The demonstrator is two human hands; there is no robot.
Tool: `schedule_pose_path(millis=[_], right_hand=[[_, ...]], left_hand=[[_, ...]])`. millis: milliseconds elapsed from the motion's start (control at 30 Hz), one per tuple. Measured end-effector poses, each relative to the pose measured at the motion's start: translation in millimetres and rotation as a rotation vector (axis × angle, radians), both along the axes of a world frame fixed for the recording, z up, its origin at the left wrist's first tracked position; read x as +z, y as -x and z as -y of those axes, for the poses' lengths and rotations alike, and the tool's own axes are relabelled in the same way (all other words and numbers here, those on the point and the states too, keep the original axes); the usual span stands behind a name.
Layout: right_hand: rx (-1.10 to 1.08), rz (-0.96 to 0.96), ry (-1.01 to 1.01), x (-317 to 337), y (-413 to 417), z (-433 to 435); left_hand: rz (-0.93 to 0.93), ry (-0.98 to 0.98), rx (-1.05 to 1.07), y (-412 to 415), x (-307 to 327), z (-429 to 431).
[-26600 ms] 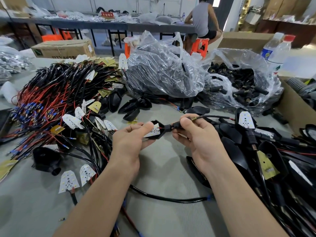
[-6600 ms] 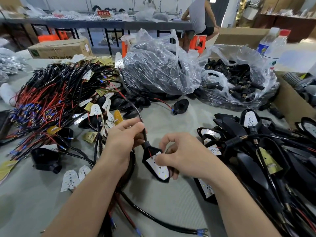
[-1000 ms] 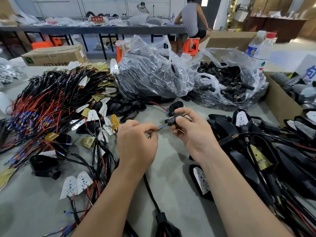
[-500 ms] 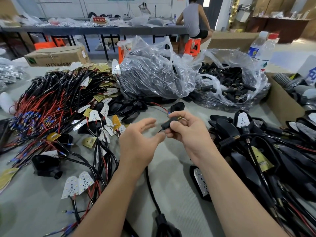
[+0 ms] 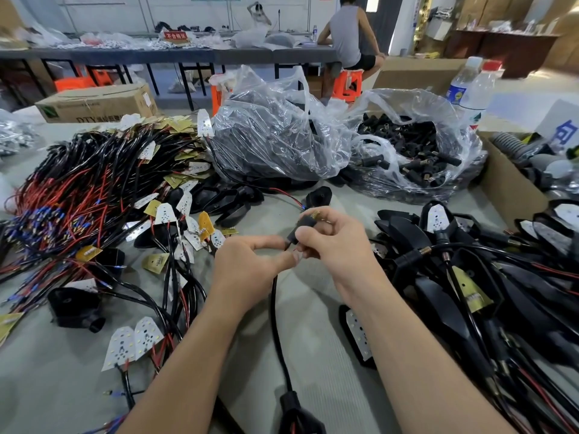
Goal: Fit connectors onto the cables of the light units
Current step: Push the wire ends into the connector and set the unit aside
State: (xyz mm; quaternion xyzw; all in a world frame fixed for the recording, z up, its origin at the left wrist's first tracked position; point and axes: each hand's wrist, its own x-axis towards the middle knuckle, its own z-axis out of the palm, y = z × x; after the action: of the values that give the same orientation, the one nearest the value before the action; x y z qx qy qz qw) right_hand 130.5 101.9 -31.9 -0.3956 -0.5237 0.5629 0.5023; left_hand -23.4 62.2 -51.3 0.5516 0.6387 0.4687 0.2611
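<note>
My right hand (image 5: 338, 242) is curled round a black connector (image 5: 304, 226), thumb and fingers pinching it, brass end pointing up and away from me. My left hand (image 5: 247, 267) meets it from the left, thumb and forefinger closed in a ring on the end of the black cable (image 5: 275, 311) right at the connector's lower mouth. Both hands sit mid-frame above the grey table (image 5: 313, 333). The cable runs down from my fingers to a light unit (image 5: 297, 415) at the bottom edge.

Just above my right hand lies a loose black housing (image 5: 319, 195). Left of frame sprawls a pile of wired boards (image 5: 94, 189), red and black leads tangled. At right lies a heap of black light units (image 5: 470, 277). Above centre stands a clear bag (image 5: 275, 139) of dark parts, and beside it, to the right, a bag of connectors (image 5: 413, 151). Two bottles (image 5: 473, 86) stand upper right, a cardboard box (image 5: 97, 103) upper left.
</note>
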Motion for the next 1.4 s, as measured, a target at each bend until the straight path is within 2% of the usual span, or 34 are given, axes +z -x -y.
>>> schedule_pose_path(millis=[100,300,500,600,767,867,1000,1100,1200,1300,1400], right_hand=[[-0.013,-0.103,0.051,2.8,-2.4,-0.1],[0.073,0.104,0.053,-0.9,1.1,1.0],[0.035,0.034,0.086,4.7,1.5,3.6],[-0.023,0.089,0.036,6.0,0.2,3.8],[-0.066,0.024,0.053,6.9,-1.5,1.9],[-0.061,0.076,0.053,6.7,-1.4,2.4],[-0.198,-0.104,0.029,10.5,-8.9,-3.4],[-0.201,-0.147,0.022,9.9,-9.7,-4.0],[-0.139,-0.077,-0.012,6.0,-4.5,-2.8],[-0.105,0.077,-0.119,4.7,0.1,-1.6],[-0.12,0.267,-0.262,3.7,4.6,2.0]], left_hand=[[0.05,0.046,0.011,1.4,0.7,-2.4],[0.048,0.047,-0.071,1.9,-1.3,-3.4],[0.014,0.04,-0.003,-1.7,3.2,0.2],[0.001,0.042,0.006,-3.7,4.5,3.1],[0.072,-0.002,-0.113,-8.3,6.6,6.9],[0.068,0.03,-0.057,-8.1,5.4,4.4],[0.071,0.114,-0.07,-9.5,2.2,3.7],[0.111,0.129,-0.138,-10.1,1.0,3.8],[0.226,0.076,-0.232,-13.9,1.4,3.6],[0.335,0.013,-0.207,-17.8,4.8,4.4],[0.279,0.006,-0.218,-20.1,8.5,6.8]])
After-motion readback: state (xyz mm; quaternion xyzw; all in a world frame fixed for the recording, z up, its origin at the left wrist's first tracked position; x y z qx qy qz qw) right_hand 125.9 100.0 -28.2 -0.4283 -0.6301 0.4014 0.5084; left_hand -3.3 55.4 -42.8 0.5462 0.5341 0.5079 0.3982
